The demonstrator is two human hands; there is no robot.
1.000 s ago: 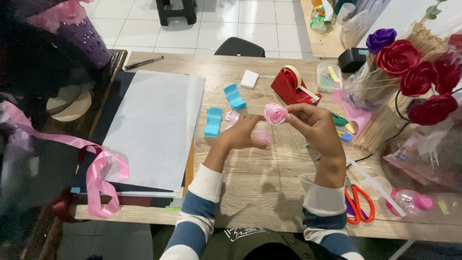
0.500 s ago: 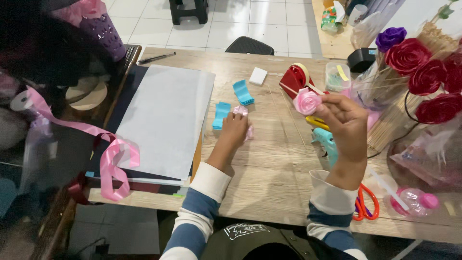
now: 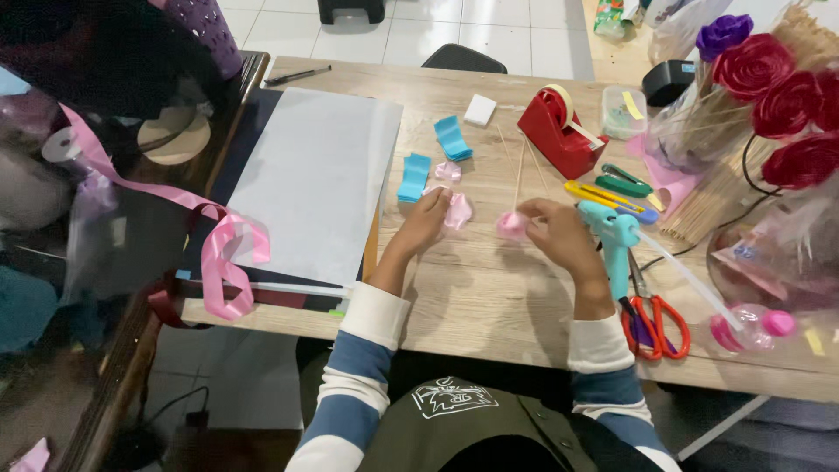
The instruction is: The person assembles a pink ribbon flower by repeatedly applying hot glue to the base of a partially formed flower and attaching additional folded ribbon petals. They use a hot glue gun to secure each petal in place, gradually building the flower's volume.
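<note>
We are looking down at a wooden table (image 3: 489, 288) where ribbon flowers are being made. Our right hand (image 3: 564, 236), just left of the blue glue gun (image 3: 616, 240), is pinching a small pink ribbon rose (image 3: 511, 225) mounted on a thin wooden stick (image 3: 518, 175); the rose is resting low, touching or almost touching the table. Our left hand (image 3: 424, 223), farther left of the glue gun, is closing its fingers on a loose pink ribbon piece (image 3: 459, 210). 2 blue ribbon pieces (image 3: 415, 177) are lying beyond it, and a red tape dispenser (image 3: 564, 131) is standing behind the glue gun. Orange scissors (image 3: 655, 323) are lying in front of it. We judge the step in hand to be adding a petal: the next move is calling for bringing the loose piece to the rose and wrapping it snugly around the bud, with glue close by.
</note>
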